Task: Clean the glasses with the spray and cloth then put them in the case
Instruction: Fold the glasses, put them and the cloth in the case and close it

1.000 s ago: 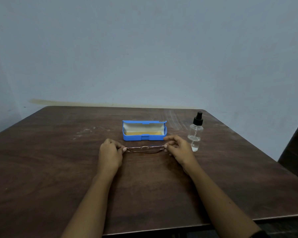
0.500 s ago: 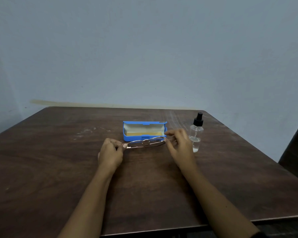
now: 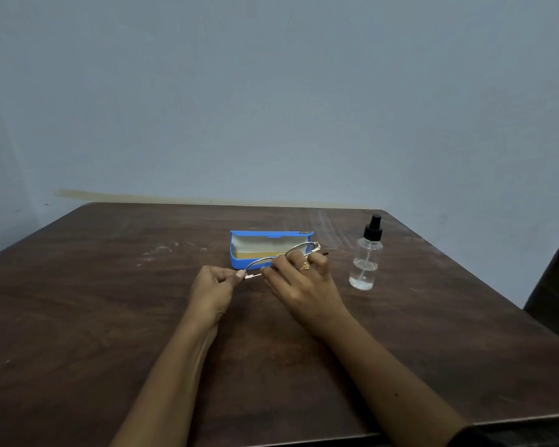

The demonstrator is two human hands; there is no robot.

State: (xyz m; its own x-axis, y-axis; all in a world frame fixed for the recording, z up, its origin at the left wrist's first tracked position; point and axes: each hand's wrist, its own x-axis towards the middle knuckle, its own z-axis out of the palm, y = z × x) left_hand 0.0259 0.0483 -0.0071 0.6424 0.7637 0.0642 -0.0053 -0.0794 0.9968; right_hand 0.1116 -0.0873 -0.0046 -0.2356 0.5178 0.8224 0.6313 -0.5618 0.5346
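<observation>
Glasses hang tilted above the table, their right end now raised in front of the open blue case; a second ago they were level and low before it. The left hand pinches the frame's left end. The right hand has slid from the right tip toward the bridge, thumb and fingers closed on the frame. The case sits midway toward the table's far edge, and the spray bottle stands upright beside it, nearer the far right corner.

Upright spray bottle right of case
</observation>
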